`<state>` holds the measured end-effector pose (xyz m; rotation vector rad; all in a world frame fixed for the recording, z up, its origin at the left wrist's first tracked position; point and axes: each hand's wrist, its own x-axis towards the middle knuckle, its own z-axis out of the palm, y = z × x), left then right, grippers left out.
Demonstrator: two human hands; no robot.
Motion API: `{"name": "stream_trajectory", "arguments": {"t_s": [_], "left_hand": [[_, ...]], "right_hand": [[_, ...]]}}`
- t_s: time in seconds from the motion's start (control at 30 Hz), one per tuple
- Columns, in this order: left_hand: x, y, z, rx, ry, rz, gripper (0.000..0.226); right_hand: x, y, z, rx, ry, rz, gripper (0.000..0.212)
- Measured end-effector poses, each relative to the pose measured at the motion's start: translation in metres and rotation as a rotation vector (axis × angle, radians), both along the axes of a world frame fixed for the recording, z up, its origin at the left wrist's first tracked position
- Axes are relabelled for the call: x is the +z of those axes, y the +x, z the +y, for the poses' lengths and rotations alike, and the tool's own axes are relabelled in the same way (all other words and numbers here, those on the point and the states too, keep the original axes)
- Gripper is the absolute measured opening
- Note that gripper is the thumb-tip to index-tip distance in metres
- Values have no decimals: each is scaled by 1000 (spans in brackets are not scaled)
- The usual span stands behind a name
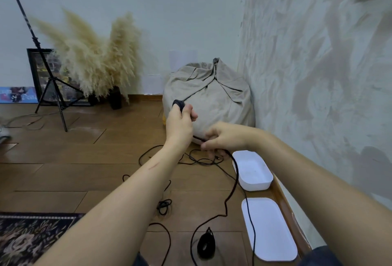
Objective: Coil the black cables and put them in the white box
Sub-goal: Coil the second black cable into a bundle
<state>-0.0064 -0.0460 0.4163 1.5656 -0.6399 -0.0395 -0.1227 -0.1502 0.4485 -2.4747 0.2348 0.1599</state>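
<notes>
My left hand (180,119) is raised and grips a small coil of black cable (179,104) wound round its fingers. My right hand (222,138) pinches the same black cable's strand (235,172), which hangs down past the white box (252,170) to the floor. The box stands open on the wooden floor by the right wall, nothing visible inside it. Its white lid (269,227) lies flat nearer to me, with a thin black cable crossing it. More loose black cables (201,159) lie tangled on the floor under my hands.
A beige bean bag (212,96) sits in the corner behind my hands. A black coiled bundle (206,244) lies on the floor near me. A light stand (53,87) and dried pampas grass (95,57) stand at left; a patterned rug (27,238) lies at lower left.
</notes>
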Motion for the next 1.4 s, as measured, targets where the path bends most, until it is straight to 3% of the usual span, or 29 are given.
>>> {"name": "stream_trajectory", "arguments": {"t_s": [0.1, 0.2, 0.33, 0.53, 0.87, 1.03, 1.2, 1.4], "left_hand": [[-13, 6, 4, 24, 163, -92, 25], [-20, -1, -4, -181, 256, -60, 33], [-12, -19, -14, -508, 90, 290, 42], [4, -32, -16, -670, 2, 444, 51], [6, -36, -1, -659, 175, -16, 13], [1, -28, -4, -526, 263, -74, 18], [7, -17, -2, -460, 186, -30, 21], [3, -29, -2, -514, 270, -104, 31]], "right_hand": [[8, -1, -10, 5, -156, -109, 19], [9, 0, -19, -14, -314, -349, 18], [9, -7, -32, -96, -167, -550, 14], [12, -9, -44, -258, 14, -687, 8], [11, -14, -47, -303, 102, -678, 8], [8, -13, -47, -299, 126, -603, 10], [1, -15, -48, -260, 215, -519, 13], [5, -9, -46, -292, 218, -655, 10]]}}
